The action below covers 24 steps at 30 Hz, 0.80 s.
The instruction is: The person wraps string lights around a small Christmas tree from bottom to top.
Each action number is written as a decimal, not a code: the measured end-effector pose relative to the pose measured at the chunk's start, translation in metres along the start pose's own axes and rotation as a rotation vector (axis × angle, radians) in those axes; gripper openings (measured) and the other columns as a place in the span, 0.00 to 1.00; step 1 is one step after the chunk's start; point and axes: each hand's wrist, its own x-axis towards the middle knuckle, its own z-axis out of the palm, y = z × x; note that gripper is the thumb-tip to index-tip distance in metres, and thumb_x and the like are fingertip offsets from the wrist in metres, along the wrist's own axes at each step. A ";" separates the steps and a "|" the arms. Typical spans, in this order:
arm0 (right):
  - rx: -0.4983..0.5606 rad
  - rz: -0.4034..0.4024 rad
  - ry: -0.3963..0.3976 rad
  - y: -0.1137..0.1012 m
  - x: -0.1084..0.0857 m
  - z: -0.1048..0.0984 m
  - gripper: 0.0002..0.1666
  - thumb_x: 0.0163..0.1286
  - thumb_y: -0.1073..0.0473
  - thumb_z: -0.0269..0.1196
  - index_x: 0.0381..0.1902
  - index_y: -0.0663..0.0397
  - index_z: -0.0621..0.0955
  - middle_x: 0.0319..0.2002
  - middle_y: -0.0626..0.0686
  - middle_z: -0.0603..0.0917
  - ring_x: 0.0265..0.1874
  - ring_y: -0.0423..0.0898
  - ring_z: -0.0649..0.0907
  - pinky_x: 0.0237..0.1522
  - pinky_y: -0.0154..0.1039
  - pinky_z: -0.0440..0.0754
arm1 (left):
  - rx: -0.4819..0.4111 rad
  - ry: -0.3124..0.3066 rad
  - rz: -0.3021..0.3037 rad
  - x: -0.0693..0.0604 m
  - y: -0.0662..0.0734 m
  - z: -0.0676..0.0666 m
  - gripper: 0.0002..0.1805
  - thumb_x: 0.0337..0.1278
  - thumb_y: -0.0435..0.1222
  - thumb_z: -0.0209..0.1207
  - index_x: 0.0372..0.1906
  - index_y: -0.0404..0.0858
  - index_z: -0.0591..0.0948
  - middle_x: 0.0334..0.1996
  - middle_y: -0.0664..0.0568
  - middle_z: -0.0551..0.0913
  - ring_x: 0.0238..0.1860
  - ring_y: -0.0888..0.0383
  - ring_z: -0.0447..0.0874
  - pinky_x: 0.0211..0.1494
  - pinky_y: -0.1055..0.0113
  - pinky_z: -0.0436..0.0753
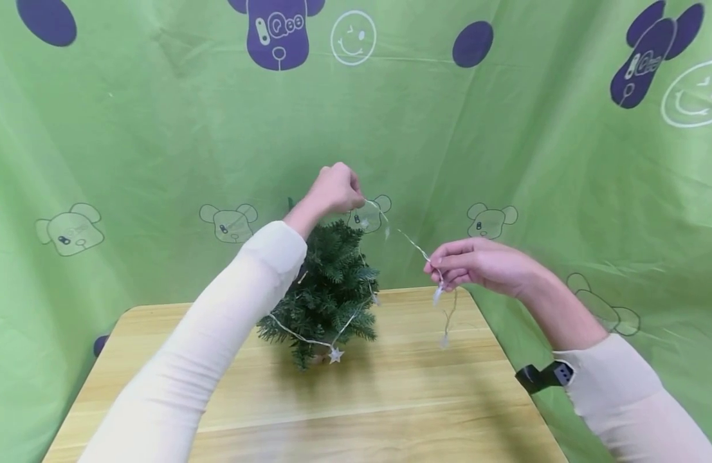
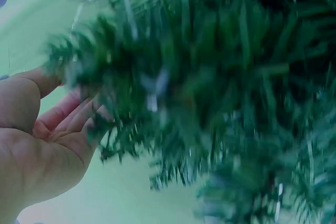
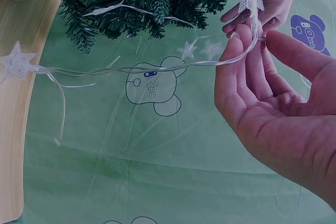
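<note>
String of star lights (image 1: pixel 413 242) is judged partly wound. At far left, the edge of the tabletop (image 1: pixel 118 360) is left exposed beside the left sleeve (image 1: pixel 193 347). At centre, a lower loop is draped on the tree (image 1: pixel 335 270), one star (image 1: pixel 335 354) hung at 6 o'clock. At the tree's 12 o'clock, the string is pinched by the left hand (image 1: pixel 337 188); at 3 o'clock, by the right hand (image 1: pixel 483 263). Slack there is judged left to wind. Room is offered right of the tree; movement toward 12 o'clock is limited by the curtain (image 1: pixel 159 128).
</note>
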 end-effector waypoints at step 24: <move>-0.023 0.011 0.015 -0.010 0.010 0.006 0.17 0.75 0.61 0.58 0.56 0.66 0.80 0.44 0.58 0.85 0.42 0.47 0.85 0.54 0.42 0.86 | -0.154 0.046 -0.159 -0.016 -0.069 -0.046 0.09 0.61 0.29 0.60 0.44 0.34 0.86 0.42 0.43 0.90 0.38 0.54 0.88 0.50 0.63 0.87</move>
